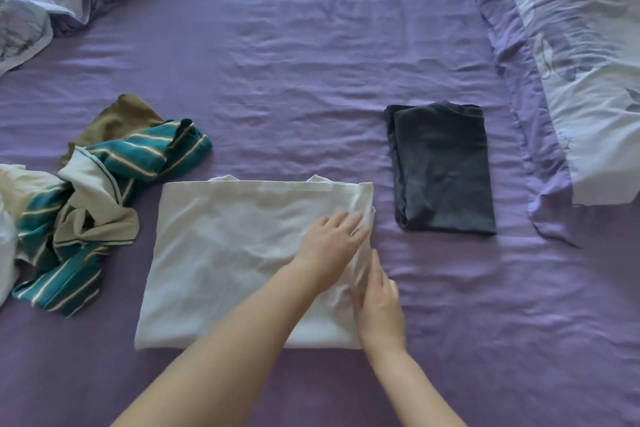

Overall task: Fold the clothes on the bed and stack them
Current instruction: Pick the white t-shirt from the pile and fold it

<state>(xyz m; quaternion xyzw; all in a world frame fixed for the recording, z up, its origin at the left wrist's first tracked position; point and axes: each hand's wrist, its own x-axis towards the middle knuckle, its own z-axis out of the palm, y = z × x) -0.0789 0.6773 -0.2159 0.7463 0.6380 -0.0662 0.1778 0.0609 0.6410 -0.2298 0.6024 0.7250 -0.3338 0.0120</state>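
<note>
A white shirt [221, 253] lies flat on the bed [294, 62], near the person, already folded into a rough rectangle with the collar corners peeping out along its far edge. Spread this way on the sheet, it gives a firm, even base for each fold.

Both hands work at the shirt's right edge. The left hand [332, 241] reaches across the body and rests palm-down, fingers spread and open, pinning the cloth so it will not slide. The right hand [379, 305] stands on edge just beside it, fingers straight and mostly together, pressed against the bunched side fold; whether it pinches any cloth I cannot tell. It looks like the side is being tucked in or creased.

To the right, apart from the shirt, a dark grey garment [441, 170] sits folded in a neat block, likely the start of the stack. To the left lies a crumpled heap of clothes waiting their turn: a teal striped top [138, 156], an olive piece [121, 118] and some cream cloth [93, 198].

The shirt looks thin, soft and slightly see-through, creasing easily. The grey piece seems a thicker knit. The purple sheet is rippled with fine wrinkles. A floral duvet [581, 45] is pushed aside at far right.
</note>
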